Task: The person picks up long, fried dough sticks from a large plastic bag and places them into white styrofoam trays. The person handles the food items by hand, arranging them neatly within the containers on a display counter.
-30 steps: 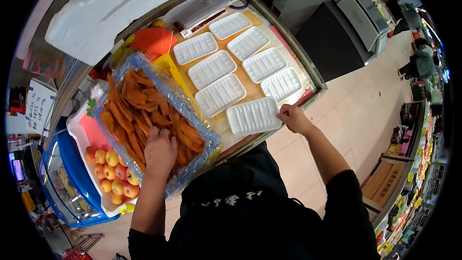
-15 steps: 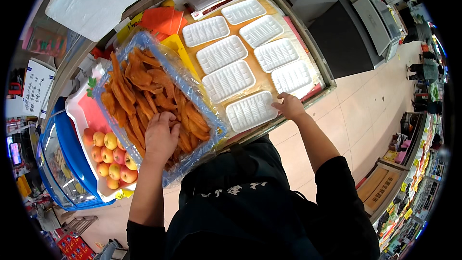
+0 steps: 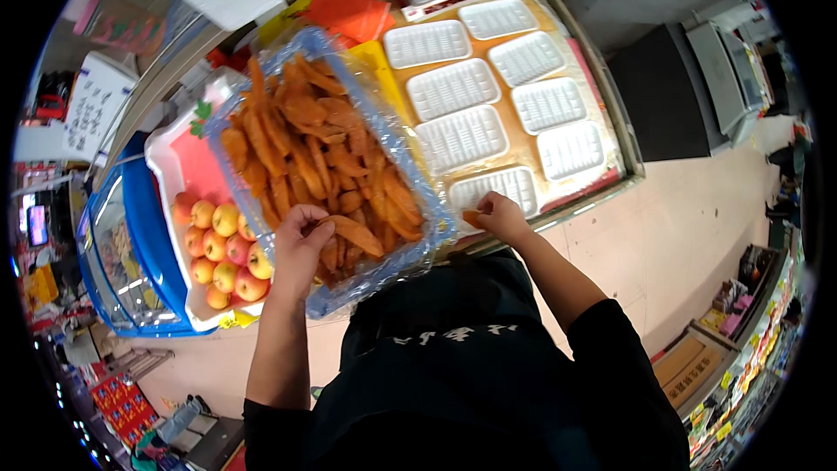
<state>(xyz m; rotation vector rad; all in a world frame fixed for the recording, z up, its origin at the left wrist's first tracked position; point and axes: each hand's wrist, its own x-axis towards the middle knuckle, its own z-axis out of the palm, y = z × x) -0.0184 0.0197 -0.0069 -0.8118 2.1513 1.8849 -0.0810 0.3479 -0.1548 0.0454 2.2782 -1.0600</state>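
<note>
Over a blue, film-lined rectangular basket (image 3: 386, 126) heaped with long orange-brown strips (image 3: 301, 135), the left hand (image 3: 303, 234) pinches one curved orange-brown strip (image 3: 355, 235) between thumb and fingers, while the right hand (image 3: 500, 215) — fingertips closed on a small orange piece (image 3: 472, 219) — is at the near edge of a white, ribbed rectangular tray (image 3: 506, 184) on the bench (image 3: 523, 154).

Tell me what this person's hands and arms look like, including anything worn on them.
The left hand and right hand are both ungloved. Plain-looking black sleeves stop well short of the hands, leaving much of the forearms uncovered.
</note>
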